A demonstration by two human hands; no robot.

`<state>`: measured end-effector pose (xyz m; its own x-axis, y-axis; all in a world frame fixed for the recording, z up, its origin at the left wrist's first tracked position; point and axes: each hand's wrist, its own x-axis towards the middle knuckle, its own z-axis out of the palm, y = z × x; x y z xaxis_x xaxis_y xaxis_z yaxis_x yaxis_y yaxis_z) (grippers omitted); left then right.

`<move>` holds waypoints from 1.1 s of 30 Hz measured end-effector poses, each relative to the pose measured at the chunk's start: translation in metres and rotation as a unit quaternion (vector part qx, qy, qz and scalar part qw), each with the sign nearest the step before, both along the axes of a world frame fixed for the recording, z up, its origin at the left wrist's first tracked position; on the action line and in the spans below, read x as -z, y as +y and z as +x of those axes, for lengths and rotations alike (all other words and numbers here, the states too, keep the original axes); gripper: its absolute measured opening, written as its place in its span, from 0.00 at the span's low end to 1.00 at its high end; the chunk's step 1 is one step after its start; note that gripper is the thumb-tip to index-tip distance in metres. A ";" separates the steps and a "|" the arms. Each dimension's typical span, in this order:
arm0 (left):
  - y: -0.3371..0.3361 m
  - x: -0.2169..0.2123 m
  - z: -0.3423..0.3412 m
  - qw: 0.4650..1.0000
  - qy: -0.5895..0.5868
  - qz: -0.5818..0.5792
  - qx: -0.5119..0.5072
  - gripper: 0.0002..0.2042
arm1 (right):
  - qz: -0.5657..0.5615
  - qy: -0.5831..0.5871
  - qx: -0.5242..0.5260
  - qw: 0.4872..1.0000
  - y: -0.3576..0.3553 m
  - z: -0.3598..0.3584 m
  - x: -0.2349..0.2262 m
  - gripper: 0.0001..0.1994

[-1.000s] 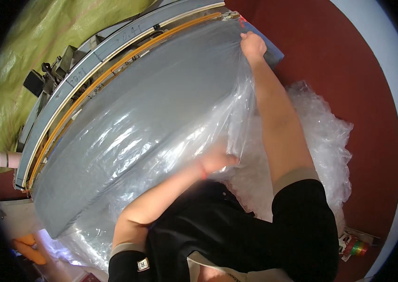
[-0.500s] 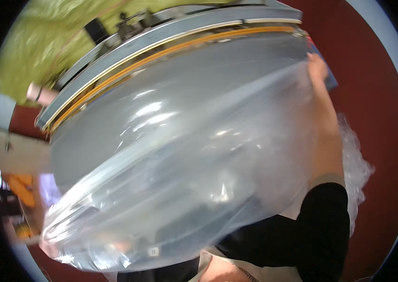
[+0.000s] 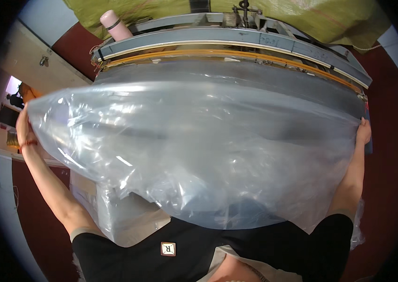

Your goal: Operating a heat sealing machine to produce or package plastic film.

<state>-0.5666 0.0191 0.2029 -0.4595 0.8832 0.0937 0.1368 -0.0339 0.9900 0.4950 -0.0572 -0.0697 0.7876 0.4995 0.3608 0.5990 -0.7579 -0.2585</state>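
A large clear plastic sheet (image 3: 199,136) is stretched wide across in front of me, creased and shining with reflections. At the far left, my left hand (image 3: 23,123) grips one corner of it, with a red bracelet at the wrist. My right hand (image 3: 364,131) pinches the opposite corner at the far right. The sheet's middle sags toward my chest. Just past its far edge runs a long machine with a grey metal beam (image 3: 185,38) and an orange strip (image 3: 199,52). A dark grey bed (image 3: 255,73) of the machine shows beneath the sheet.
On the machine's left end stands a pink bottle (image 3: 115,26). A yellow-green tarp (image 3: 321,19) drapes behind it. A door with a handle (image 3: 44,60) is at the left. Crumpled clear plastic (image 3: 107,211) hangs low on the left, with more (image 3: 358,230) beside my right arm.
My left hand has risen from the lower left to the upper left, pulling the sheet taut and level. My view has turned, so the machine now looks more level.
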 end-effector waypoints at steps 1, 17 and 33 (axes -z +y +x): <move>-0.009 -0.025 -0.071 0.908 0.381 0.097 -0.147 0.17 | 0.001 0.015 -0.016 1.000 0.018 -0.005 0.009 0.19; 0.075 0.195 0.246 0.720 0.659 -0.027 0.216 0.17 | -0.011 0.007 0.024 1.000 -0.007 0.007 -0.005 0.20; 0.090 0.227 0.273 0.724 0.639 0.119 0.230 0.19 | 0.124 0.029 -0.051 0.991 -0.014 0.068 0.024 0.21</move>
